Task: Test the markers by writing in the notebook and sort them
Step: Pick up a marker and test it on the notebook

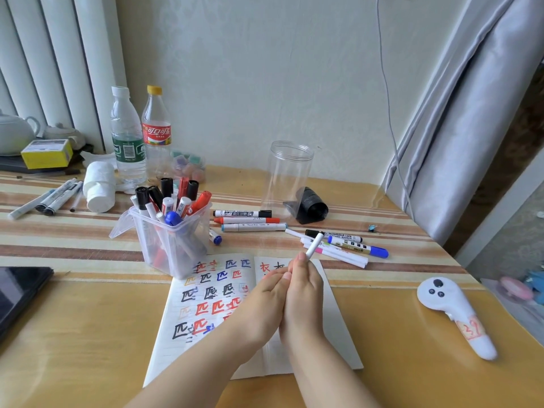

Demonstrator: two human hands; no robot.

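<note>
head view, close, looking forward-down over table [88,319] toward wall

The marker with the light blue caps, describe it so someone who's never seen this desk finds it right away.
Start at the clear plastic tub crammed with markers behind the open notebook. Right of the tub, three markers lie side by side; the white marker with light blue caps is the nearest one. The black-capped marker and orange-red marker lie behind it.
</note>
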